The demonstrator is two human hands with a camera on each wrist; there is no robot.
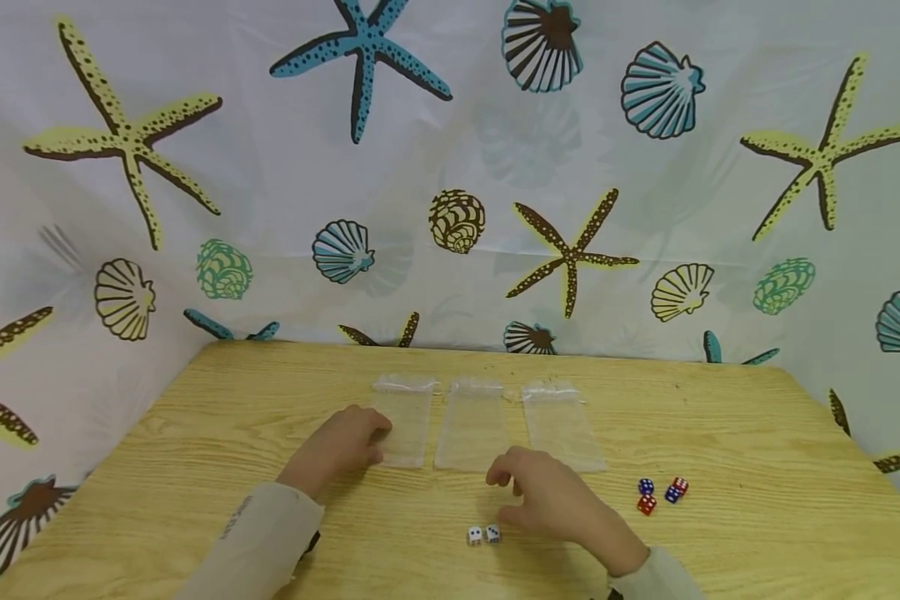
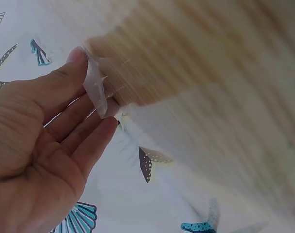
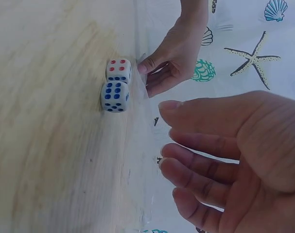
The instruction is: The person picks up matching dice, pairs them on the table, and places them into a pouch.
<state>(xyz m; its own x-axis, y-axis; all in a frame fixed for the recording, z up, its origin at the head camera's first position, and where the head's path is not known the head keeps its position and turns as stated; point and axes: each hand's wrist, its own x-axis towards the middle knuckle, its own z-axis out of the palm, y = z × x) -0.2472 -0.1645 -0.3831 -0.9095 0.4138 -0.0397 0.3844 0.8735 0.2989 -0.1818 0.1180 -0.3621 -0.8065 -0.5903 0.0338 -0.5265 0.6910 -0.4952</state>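
Observation:
Three sheer drawstring bags lie in a row on the table. My left hand (image 1: pixel 345 446) is at the left side of the left bag (image 1: pixel 407 429), and in the left wrist view thumb and fingers pinch a raised translucent edge (image 2: pixel 95 90) of it. Just in front of the middle bag (image 1: pixel 471 429) and the right bag (image 1: pixel 562 429), my right hand (image 1: pixel 547 500) hovers with loosely bent fingers and holds nothing. Close to its thumb sit two white dice (image 1: pixel 474 535), side by side; the right wrist view shows blue and red pips on the white dice (image 3: pixel 115 97).
Right of my right hand lie red dice (image 1: pixel 647 504) and blue dice (image 1: pixel 672 493) in two small clusters. A white cloth (image 1: pixel 435 167) printed with starfish and shells hangs behind and beside the wooden table (image 1: pixel 757 467).

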